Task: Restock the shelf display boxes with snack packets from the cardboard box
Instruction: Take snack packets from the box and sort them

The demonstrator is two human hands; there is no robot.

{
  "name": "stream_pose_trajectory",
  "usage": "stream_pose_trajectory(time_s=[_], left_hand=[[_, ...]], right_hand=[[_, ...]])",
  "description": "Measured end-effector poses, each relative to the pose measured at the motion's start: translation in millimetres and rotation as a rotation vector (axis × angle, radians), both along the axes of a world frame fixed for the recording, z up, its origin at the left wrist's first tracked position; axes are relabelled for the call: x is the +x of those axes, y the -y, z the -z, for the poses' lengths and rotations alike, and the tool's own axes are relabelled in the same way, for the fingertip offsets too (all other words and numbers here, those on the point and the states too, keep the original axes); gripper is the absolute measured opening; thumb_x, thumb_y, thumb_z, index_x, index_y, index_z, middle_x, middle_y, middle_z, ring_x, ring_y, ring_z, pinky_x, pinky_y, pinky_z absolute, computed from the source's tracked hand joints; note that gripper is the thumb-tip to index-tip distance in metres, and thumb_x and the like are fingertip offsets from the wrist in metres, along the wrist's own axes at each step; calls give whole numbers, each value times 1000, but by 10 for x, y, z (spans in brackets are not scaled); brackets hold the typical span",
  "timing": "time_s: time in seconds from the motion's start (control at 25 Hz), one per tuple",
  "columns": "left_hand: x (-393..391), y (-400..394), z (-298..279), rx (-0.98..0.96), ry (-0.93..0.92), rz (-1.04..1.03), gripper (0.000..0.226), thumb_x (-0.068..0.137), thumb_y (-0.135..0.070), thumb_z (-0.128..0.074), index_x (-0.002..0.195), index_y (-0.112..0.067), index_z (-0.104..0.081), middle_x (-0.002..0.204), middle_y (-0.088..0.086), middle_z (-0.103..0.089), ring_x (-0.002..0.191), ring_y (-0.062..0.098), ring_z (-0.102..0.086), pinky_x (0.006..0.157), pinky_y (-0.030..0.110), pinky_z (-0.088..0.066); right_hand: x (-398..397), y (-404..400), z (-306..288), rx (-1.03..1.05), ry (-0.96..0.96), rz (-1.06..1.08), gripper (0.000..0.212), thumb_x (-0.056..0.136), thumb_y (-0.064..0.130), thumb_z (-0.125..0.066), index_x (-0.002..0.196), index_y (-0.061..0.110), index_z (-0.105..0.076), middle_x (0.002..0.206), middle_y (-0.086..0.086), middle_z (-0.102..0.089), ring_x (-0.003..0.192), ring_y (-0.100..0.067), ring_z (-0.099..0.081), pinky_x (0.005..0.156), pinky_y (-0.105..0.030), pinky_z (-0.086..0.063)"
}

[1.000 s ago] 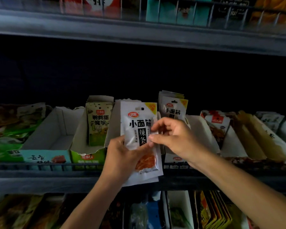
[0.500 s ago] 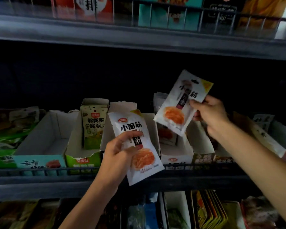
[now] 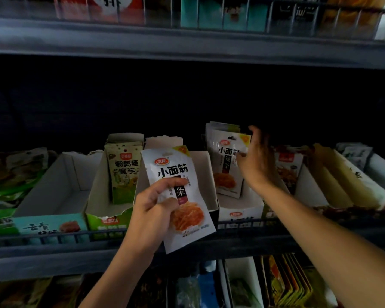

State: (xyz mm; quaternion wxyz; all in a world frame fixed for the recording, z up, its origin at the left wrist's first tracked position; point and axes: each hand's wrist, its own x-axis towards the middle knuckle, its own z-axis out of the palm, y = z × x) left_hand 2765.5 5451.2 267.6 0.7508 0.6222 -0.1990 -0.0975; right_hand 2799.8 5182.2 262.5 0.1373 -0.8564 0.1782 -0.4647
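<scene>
One packet [image 3: 178, 196] pinched in left fingers [image 3: 165, 185] — right fingers [image 3: 257, 138] loose beside shelved packets [image 3: 227, 161].

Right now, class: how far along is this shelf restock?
Done: white snack packets stand in the white display box, the right hand at their edge. In hand: the left hand holds another packet. Left: the teal display box looks empty, and the green display box is sparse.

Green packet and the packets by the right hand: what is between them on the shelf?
Head view: a white display box, open and apparently empty; the held packet hides part.
</scene>
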Motion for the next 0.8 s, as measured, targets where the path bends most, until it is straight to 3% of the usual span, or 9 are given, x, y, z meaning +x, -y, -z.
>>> stream_pose_trajectory(time_s=[0.08,0.16,0.24,0.36,0.44,0.56,0.64,0.72,0.8], left_hand=[[-17,0,-16,-8,4,3,46,87,18,-45,96,-16,-75,113,-10,-65,82,0,-69,58,17,-54],[-23,14,-2,-7,-1,7,47,86,18,-45,94,-16,-75,111,-9,-66,82,0,-69,58,18,-54],[-41,29,24,-1,-7,11,48,85,18,-45,91,-19,-76,111,-6,-68,85,5,-71,60,21,-56],[-75,39,32,2,4,20,48,85,19,-45,91,-18,-76,113,-3,-68,88,8,-71,61,22,-56],[-71,34,31,-3,2,31,48,85,20,-45,92,-16,-76,111,-3,-70,89,9,-72,62,22,-57],[-51,38,31,-3,-7,44,50,85,18,-45,89,-20,-77,113,-1,-71,94,15,-72,65,24,-57],[-63,36,22,12,7,33,51,85,18,-46,90,-23,-77,116,0,-70,95,17,-72,65,25,-57],[-92,36,13,36,51,47,56,86,19,-46,101,-27,-75,119,-2,-68,95,14,-72,65,24,-57],[-93,31,40,33,130,99,74,88,20,-49,130,-40,-57,127,-12,-63,104,8,-68,71,24,-58]], right_hand=[[-155,-104,20,-373,-116,-42,52,88,12,-66,135,15,-44,132,-12,-49,116,-29,-54,90,-36,-51],[-247,-214,52,-598,-525,-151,34,93,17,-58,127,19,-53,121,-8,-59,113,-28,-54,95,-38,-44],[-232,-314,67,-559,-969,-92,28,98,20,-49,124,23,-57,121,-6,-62,122,-31,-47,106,-41,-31],[-140,-339,133,-626,-1242,101,38,100,26,-47,137,20,-53,143,-5,-52,146,-29,-24,119,-51,3],[-134,-332,160,-688,-1187,137,46,97,29,-52,142,19,-48,149,-4,-45,149,-29,-17,118,-54,12],[-184,-307,76,-607,-883,85,71,90,27,-61,152,20,-27,157,-5,-30,148,-28,-17,122,-49,3],[-206,-279,31,-582,-831,66,79,87,26,-63,154,23,-21,160,-5,-21,150,-27,-11,123,-48,3],[-231,-271,21,-570,-837,32,76,89,29,-61,154,24,-21,161,-3,-21,150,-25,-11,123,-46,1],[-305,-338,-31,-388,-661,-86,56,96,35,-54,148,26,-36,150,-1,-43,141,-20,-34,119,-40,-21]])
